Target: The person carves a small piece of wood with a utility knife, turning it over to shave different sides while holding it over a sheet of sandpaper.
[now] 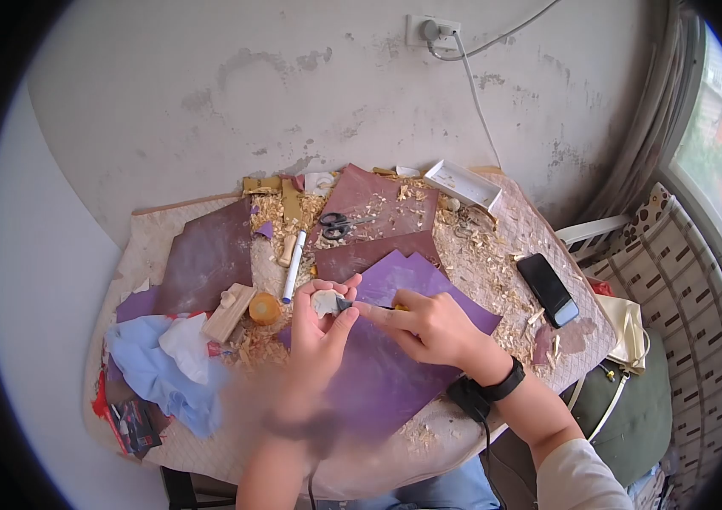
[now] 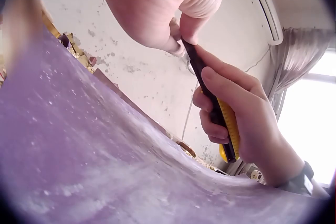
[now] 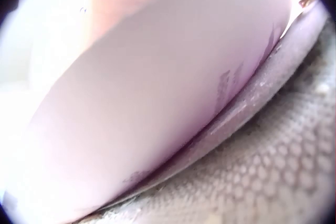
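Note:
In the head view a pale, small carved piece (image 1: 325, 302) is gripped by my left hand (image 1: 320, 331), above a purple sheet (image 1: 395, 365). My right hand (image 1: 437, 327) grips a black and yellow utility knife (image 2: 209, 95), its front end at the piece's right side, close to the left thumb. The left wrist view shows the right hand (image 2: 247, 108) curled round the knife handle and the left hand (image 2: 157, 8) at its far end; the piece is hidden there. Pale printed sheet underside (image 3: 173, 87) fills much of the right wrist view.
Wood shavings (image 1: 471, 255) litter the cloth-covered table. Scissors (image 1: 337, 225), a marker (image 1: 294, 268), a wood block (image 1: 229, 313) and an orange round object (image 1: 265, 308) lie beyond and left. At right is a phone (image 1: 548, 290); blue cloth (image 1: 152, 365) lies at left.

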`<state>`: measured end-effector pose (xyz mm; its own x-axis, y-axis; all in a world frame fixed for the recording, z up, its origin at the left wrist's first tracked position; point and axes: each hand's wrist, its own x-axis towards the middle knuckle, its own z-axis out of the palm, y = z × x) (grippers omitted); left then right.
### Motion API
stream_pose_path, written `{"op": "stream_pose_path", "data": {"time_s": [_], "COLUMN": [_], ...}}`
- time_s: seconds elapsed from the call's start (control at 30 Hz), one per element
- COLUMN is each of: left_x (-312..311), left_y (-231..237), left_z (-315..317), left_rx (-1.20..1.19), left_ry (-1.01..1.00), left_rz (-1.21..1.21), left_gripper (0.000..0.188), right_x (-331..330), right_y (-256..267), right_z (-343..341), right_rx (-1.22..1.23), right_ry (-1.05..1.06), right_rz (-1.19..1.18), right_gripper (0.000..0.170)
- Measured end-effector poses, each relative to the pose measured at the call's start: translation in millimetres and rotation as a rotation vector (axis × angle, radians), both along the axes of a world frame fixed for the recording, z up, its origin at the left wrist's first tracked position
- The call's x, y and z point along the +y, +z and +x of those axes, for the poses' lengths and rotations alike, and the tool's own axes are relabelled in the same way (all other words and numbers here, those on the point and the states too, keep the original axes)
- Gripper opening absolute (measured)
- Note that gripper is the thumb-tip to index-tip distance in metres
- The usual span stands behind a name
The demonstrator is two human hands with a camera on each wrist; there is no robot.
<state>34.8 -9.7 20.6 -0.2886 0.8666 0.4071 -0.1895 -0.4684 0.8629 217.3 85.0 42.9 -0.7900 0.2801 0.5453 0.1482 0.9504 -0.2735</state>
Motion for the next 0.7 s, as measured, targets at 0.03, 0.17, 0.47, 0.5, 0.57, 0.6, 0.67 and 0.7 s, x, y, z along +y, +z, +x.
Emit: {"op": "stream_pose_path", "data": {"time_s": [0.03, 0.17, 0.47, 0.5, 0.57, 0.6, 0.67, 0.7], "left_x": [1.2, 2.3, -1.6, -2.1, -2.0, -1.7, -1.3, -0.6], "left_y": [-0.1, -2.9, -1.3, -1.6, -1.7, -3.1, -3.8, -2.8], "left_z": [0.3, -1.1, -1.4, -0.4, -1.4, -2.3, -2.7, -2.2], "left_rx": [0.032, 0.018, 0.048, 0.023, 0.001, -0.003, -0.012, -0.006], "left_ry": [0.011, 0.024, 0.004, 0.002, -0.001, -0.008, -0.012, -0.009], "left_rz": [0.015, 0.017, -0.01, -0.019, -0.027, -0.033, -0.041, -0.035], "left_gripper": [0.035, 0.035, 0.035, 0.035, 0.034, 0.035, 0.035, 0.038], "right_x": [-0.2, -5.4, 1.9, 1.5, -2.6, -4.8, -8.6, -9.5], "right_y": [-1.2, -0.6, 3.9, 3.7, 3.2, 3.0, 2.6, 2.5], "right_z": [0.3, -4.4, 1.4, 1.2, -0.6, -1.5, -3.3, -4.1], "right_rx": [-0.003, 0.007, -0.022, -0.031, -0.02, -0.017, -0.006, 0.005], "right_ry": [-0.002, -0.05, 0.018, 0.023, 0.0, -0.017, -0.037, -0.056], "right_rz": [-0.006, 0.058, 0.042, 0.053, 0.052, 0.053, 0.048, 0.042], "right_gripper": [0.051, 0.05, 0.047, 0.047, 0.047, 0.046, 0.046, 0.045]}}
